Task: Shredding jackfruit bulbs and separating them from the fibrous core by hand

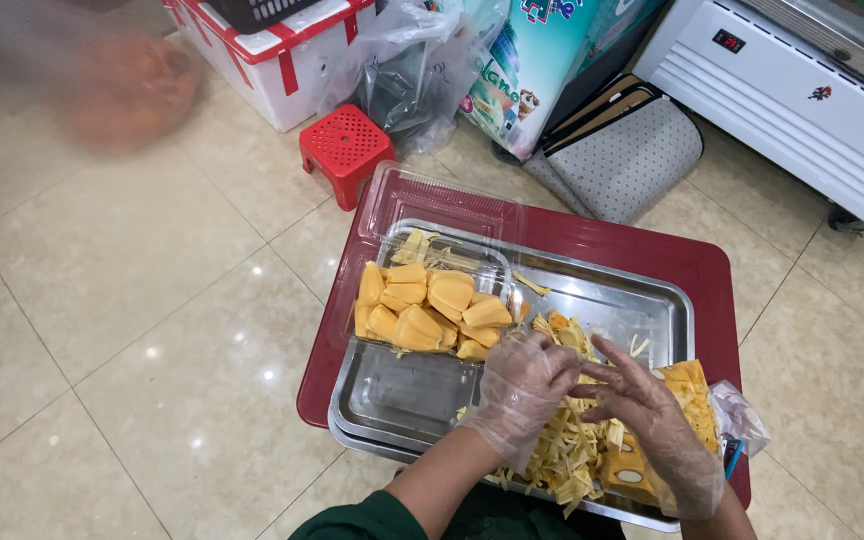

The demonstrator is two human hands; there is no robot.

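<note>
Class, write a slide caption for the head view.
Gloved left hand and right hand pick through jackfruit strands in a steel tray.

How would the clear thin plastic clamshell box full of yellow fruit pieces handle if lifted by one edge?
The clear plastic clamshell box would probably flex, since its walls look thin. The heaped yellow fruit pieces likely make it bottom-heavy and could spill, as the hinged lid stands open. Its glossy plastic may slip in the gloved left hand.
</note>
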